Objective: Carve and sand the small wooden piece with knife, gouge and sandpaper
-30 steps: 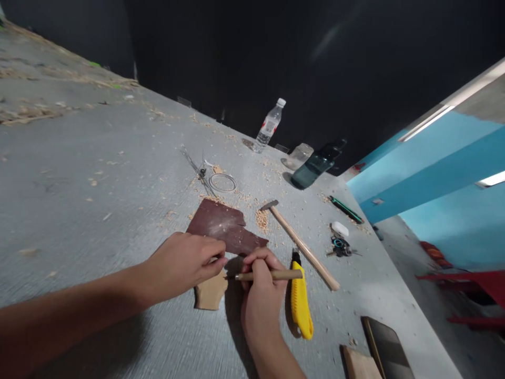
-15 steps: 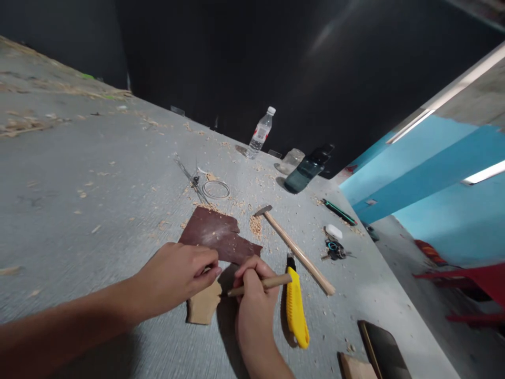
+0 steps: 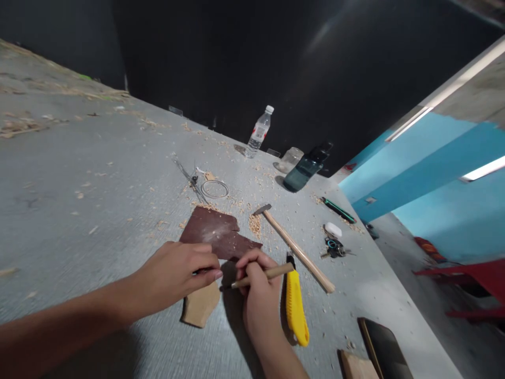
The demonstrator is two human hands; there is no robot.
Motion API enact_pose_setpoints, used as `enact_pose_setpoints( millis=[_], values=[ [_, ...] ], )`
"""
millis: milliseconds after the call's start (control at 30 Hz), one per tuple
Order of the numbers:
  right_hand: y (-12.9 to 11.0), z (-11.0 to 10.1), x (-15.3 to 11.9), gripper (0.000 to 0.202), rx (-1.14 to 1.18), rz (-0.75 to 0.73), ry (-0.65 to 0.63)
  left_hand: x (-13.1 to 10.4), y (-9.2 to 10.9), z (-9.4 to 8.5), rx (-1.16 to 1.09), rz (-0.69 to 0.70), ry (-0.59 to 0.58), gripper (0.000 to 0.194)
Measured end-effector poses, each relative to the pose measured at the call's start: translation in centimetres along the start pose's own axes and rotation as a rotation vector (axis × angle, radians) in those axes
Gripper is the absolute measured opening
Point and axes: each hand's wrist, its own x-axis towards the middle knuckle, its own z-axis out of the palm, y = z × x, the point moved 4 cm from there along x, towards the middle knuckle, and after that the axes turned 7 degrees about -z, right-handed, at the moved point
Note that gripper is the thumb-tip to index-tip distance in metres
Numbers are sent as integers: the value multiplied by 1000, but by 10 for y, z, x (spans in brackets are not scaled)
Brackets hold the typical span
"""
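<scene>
My left hand point(image 3: 185, 268) is closed at the upper edge of a small tan piece of wood point(image 3: 200, 308) with an uneven outline, its thumb pressed toward the curled fingers. My right hand point(image 3: 260, 295) grips a slim wooden-handled carving tool point(image 3: 278, 271) like a pen. The tool's dark tip points left, close to the wood's right edge; whether it touches cannot be made out. Just beyond both hands lies a flat dark red-brown sheet point(image 3: 215, 231) with a ragged edge. A yellow utility knife point(image 3: 296, 310) lies right of my right hand.
A hammer point(image 3: 298, 247) lies behind the knife, near wood shavings point(image 3: 255, 225). Wire point(image 3: 215, 188), a water bottle point(image 3: 259, 131), a dark bottle point(image 3: 303, 172) and a jar point(image 3: 291, 159) are farther back. Keys point(image 3: 335, 247), a green cutter point(image 3: 338, 209), a phone point(image 3: 384, 347) and a wood block point(image 3: 357, 366) are rightward.
The small wood piece has turned and shifted slightly left under my left hand. My right hand has moved slightly up and right, with the tool still in it.
</scene>
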Motion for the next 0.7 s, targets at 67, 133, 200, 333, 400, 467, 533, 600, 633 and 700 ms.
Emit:
enact_pose_setpoints(
  millis=[67,133,200,333,400,467,533,600,633,700],
  values=[
    [-2,1,4,11,15,32,-75,0,1,0,2,20,-6,33],
    [-3,3,5,13,1,61,-149,0,2,-1,-2,31,-4,33],
    [-5,6,3,15,-16,73,-191,0,3,-1,-13,30,-1,31],
    [-7,9,1,16,-29,69,-198,2,4,-1,-24,18,-4,29],
    [-7,10,2,16,-60,61,-193,3,4,1,-18,19,-9,31],
    [-7,10,2,15,-84,50,-177,3,3,2,0,15,-13,33],
    [-6,10,1,14,-105,35,-188,3,2,3,17,6,-7,34],
    [-6,10,1,14,-116,36,-216,3,3,2,22,1,2,34],
    [-5,10,0,14,-110,39,-216,3,3,2,22,3,6,33],
    [-4,7,1,13,-69,36,-160,2,5,-1,25,9,11,31]
  ],
)
